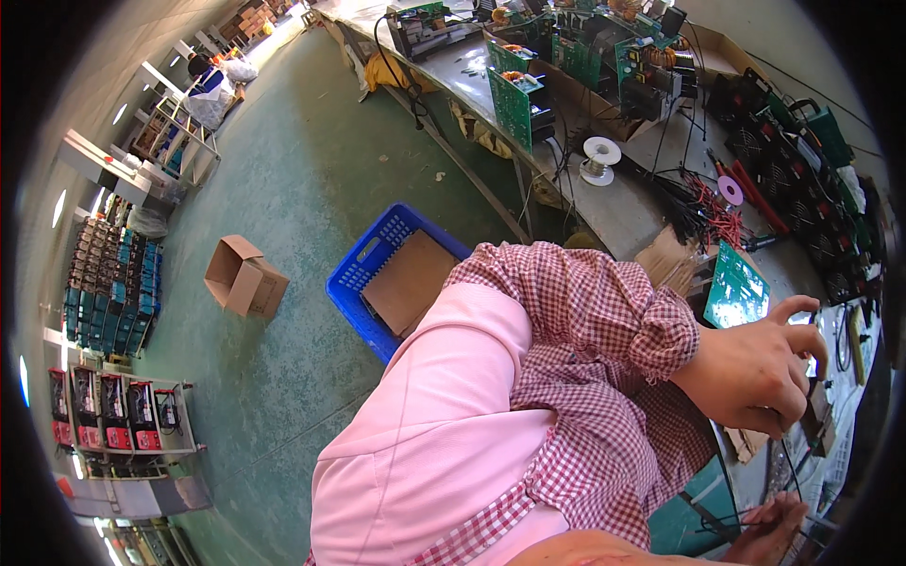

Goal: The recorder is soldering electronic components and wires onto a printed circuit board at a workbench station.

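Observation:
My left hand [750, 375] reaches over the bench at the right, with a checked sleeve gathered at the wrist. Its fingers bend down and inward around something I cannot make out. Just beyond the wrist a green circuit board [737, 288] stands tilted, its surface shining. Close to the fingertips is a small dark block [819, 417]. At the lower right edge my right hand [769, 530] shows only in part, fingers closed, with thin black cable-like lines [722, 521] beside it. What it grips is hidden.
Farther along the bench stand several circuit-board assemblies [517, 104], a wire spool [598, 160], red and black leads [713, 212] and black fan units [788, 174]. A blue crate [363, 274] holding cardboard and an open carton [247, 277] sit on the green floor. Shelves [127, 415] line the left.

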`<control>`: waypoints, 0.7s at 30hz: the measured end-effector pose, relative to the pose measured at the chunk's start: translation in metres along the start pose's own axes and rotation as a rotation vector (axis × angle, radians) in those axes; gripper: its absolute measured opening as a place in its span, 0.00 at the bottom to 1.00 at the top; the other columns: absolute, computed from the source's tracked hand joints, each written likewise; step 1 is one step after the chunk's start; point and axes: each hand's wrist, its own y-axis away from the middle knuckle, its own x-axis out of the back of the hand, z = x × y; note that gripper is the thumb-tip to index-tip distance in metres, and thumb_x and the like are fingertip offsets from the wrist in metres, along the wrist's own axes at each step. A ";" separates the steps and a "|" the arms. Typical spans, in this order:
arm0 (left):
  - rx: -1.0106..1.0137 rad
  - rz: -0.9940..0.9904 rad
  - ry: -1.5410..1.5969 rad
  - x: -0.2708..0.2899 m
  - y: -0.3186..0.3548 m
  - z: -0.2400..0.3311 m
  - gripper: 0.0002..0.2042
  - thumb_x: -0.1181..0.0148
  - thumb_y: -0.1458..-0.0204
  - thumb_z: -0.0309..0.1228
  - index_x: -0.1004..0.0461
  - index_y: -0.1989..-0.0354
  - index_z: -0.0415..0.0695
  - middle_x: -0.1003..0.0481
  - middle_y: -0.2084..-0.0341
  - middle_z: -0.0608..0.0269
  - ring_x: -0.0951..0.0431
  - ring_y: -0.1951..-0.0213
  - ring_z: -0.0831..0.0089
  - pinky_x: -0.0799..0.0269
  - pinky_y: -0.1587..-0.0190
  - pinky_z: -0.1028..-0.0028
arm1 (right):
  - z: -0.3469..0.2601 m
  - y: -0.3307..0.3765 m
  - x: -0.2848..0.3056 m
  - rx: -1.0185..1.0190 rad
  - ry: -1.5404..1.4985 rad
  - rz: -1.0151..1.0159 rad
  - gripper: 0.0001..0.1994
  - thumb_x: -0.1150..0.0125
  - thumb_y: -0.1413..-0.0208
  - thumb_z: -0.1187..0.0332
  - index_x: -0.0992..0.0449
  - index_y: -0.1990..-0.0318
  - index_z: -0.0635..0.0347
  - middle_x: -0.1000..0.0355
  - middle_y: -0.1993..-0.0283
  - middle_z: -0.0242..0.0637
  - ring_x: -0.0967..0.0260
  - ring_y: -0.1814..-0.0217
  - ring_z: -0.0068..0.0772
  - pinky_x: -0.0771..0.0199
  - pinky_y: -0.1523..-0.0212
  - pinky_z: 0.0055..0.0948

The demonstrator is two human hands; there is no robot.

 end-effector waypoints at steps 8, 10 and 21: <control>-0.013 -0.013 0.021 -0.001 -0.002 0.005 0.05 0.38 0.55 0.36 0.25 0.79 0.53 0.27 0.76 0.77 0.36 0.49 0.61 0.66 0.43 0.35 | 0.010 -0.002 0.017 0.109 0.265 -0.093 0.15 0.52 0.39 0.60 0.30 0.66 0.65 0.33 0.72 0.38 0.38 0.77 0.27 0.38 0.78 0.22; 0.048 0.008 0.081 -0.002 0.000 0.007 0.05 0.37 0.56 0.35 0.25 0.80 0.53 0.27 0.76 0.78 0.36 0.49 0.61 0.64 0.44 0.36 | 0.004 -0.004 0.023 0.191 0.513 -0.192 0.13 0.51 0.41 0.61 0.31 0.64 0.64 0.33 0.69 0.39 0.38 0.72 0.28 0.36 0.74 0.24; 1.065 -0.227 0.959 0.009 -0.010 0.022 0.13 0.37 0.54 0.37 0.22 0.72 0.38 0.26 0.80 0.67 0.30 0.75 0.82 0.35 0.71 0.77 | 0.024 0.001 0.053 0.237 1.005 -0.210 0.13 0.53 0.39 0.66 0.34 0.52 0.64 0.33 0.65 0.38 0.36 0.64 0.28 0.34 0.67 0.24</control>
